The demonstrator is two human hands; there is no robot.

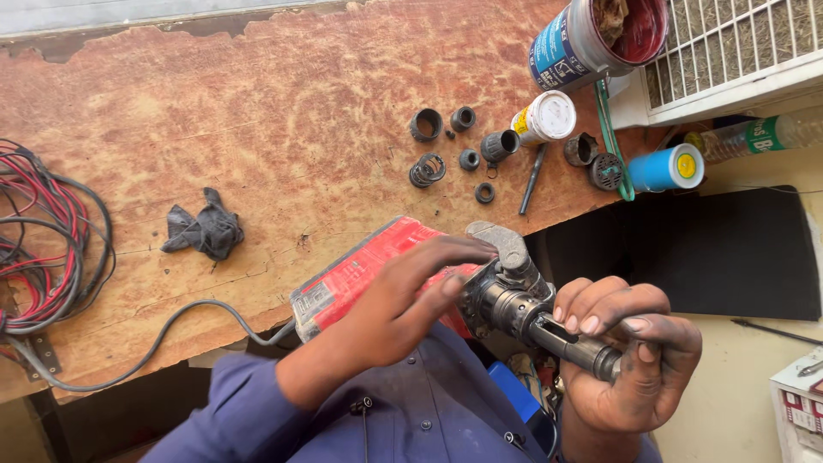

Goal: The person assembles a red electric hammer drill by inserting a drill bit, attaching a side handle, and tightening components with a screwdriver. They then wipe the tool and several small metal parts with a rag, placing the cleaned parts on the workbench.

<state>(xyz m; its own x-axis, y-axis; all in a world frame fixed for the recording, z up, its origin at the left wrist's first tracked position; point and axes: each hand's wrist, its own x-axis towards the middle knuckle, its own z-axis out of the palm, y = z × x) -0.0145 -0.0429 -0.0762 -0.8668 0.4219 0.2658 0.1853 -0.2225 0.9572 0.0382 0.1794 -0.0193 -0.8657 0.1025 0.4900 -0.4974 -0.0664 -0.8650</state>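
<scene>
The right hand's [630,360] fingers [591,302] are wrapping tightly around the drill's [429,279] greasy shaft [570,343], while the left hand's [403,300] fingers are lying spread on its red body, gripping nothing. The drill is overhanging the table's [257,111] near edge, small black rings [463,150] lying beyond it, a rag [206,230] to its left.

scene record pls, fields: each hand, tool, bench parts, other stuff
left hand: rests on red power tool, fingers on its grey metal head
right hand: wrapped around the tool's dark metal shaft
tool: lies at the bench edge, black cord attached
bench parts: dark rings and sleeves scattered on wooden bench
other: black rag, red and black wire bundle, open grease can, blue canister
</scene>
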